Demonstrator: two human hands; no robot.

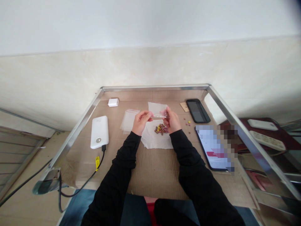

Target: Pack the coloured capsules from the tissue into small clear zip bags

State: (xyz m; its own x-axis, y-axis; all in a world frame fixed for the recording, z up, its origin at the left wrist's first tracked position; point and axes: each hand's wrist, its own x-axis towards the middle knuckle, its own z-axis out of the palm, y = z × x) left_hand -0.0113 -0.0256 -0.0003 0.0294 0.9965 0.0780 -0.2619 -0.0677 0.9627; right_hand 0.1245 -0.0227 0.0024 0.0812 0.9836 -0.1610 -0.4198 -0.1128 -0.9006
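My left hand [141, 122] and my right hand [171, 120] hold a small transparent tube [160, 116] level between them, one hand at each end. Right below the tube, a small heap of brown and yellow capsule-like pellets [161, 129] lies on a crumpled white paper tissue [156, 142]. A second sheet of white tissue [157, 108] lies beyond my hands. Several loose pellets [187, 123] sit on the cardboard to the right. A transparent zip bag [129, 120] lies just left of my left hand.
A white power bank [99, 132] with a black cable and a white charger [113, 102] lie on the left of the cardboard sheet [155, 171]. A black phone [198, 110] and a pixelated screen device [213, 147] lie right. A metal frame [155, 88] surrounds the table.
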